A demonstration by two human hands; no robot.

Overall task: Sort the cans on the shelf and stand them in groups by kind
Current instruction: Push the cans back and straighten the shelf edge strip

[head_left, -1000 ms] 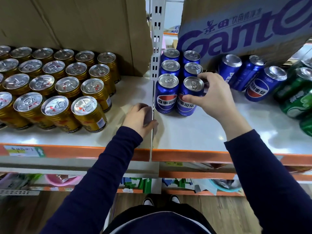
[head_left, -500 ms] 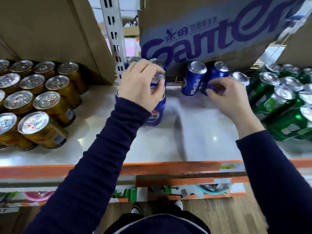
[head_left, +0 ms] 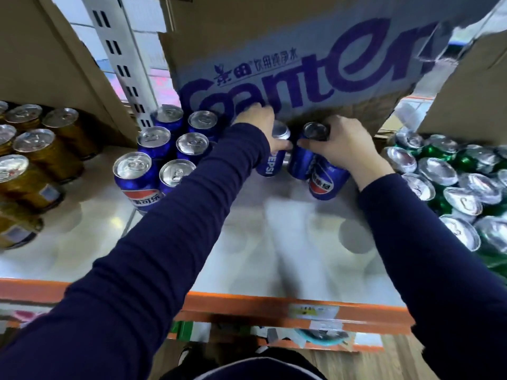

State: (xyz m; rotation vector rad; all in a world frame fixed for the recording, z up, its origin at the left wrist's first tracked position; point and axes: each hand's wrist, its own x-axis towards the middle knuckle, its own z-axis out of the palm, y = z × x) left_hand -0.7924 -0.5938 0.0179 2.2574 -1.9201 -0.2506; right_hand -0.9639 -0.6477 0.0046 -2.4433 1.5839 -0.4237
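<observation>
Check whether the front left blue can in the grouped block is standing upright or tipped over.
Upright: the front left blue can stands on the shelf, silver lid and pull tab facing up.

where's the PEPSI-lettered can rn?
Head view, centre: PEPSI-lettered can in the left hand, just left of the blue can in the right hand, below the Ganten carton.

blue cans (head_left: 134, 182) are a deep royal blue with silver tops and that red, white and blue wave roundel, one's got white PEPSI lettering down the side. gold cans (head_left: 46, 157) are amber-gold, silver lids too. green cans (head_left: 463, 204) are bright green under silver tops. cardboard box (head_left: 274, 37) is plain brown with a pale grey panel and purple letters. shelf (head_left: 274, 242) glossy white, orange front edge. sleeves (head_left: 164, 242) dark navy
</observation>
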